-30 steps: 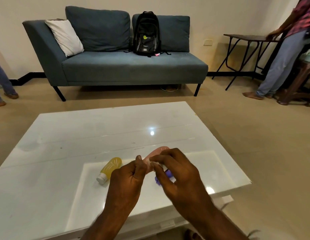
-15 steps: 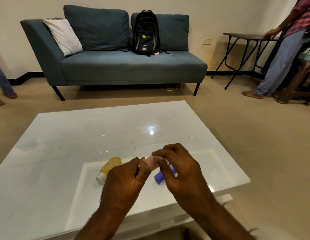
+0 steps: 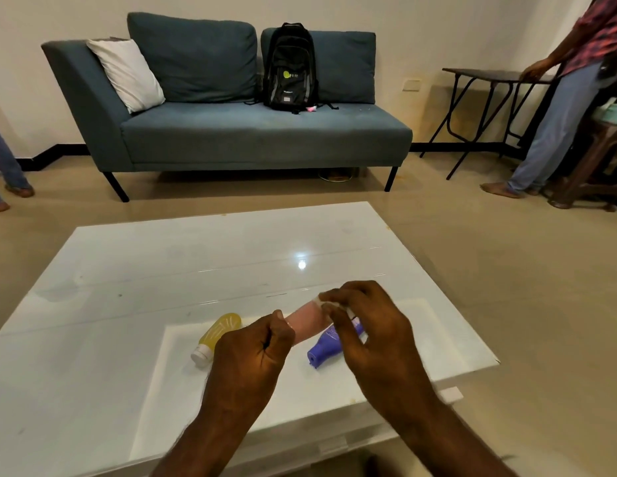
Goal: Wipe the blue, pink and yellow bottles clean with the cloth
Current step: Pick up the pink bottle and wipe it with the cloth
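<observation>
My left hand [image 3: 252, 356] grips the lower end of the pink bottle [image 3: 307, 321], holding it above the white table [image 3: 128, 270]. My right hand [image 3: 365, 325] pinches the bottle's upper end, with a scrap of white cloth [image 3: 322, 302] between fingers and bottle. The yellow bottle [image 3: 217, 333] lies on the table left of my hands, white cap toward me. The blue bottle [image 3: 326, 346] lies under my right hand, partly hidden by the fingers.
A blue-grey sofa [image 3: 231, 132] with a white pillow [image 3: 126, 74] and a black backpack [image 3: 290, 67] stands beyond the table. A person [image 3: 562, 98] leans on a folding table [image 3: 489, 77] at the right. Another person's legs [image 3: 4, 173] show at the left edge.
The pink bottle has been tilted and turned between my hands. My right hand has shifted up to the bottle's upper end, uncovering more of the blue bottle.
</observation>
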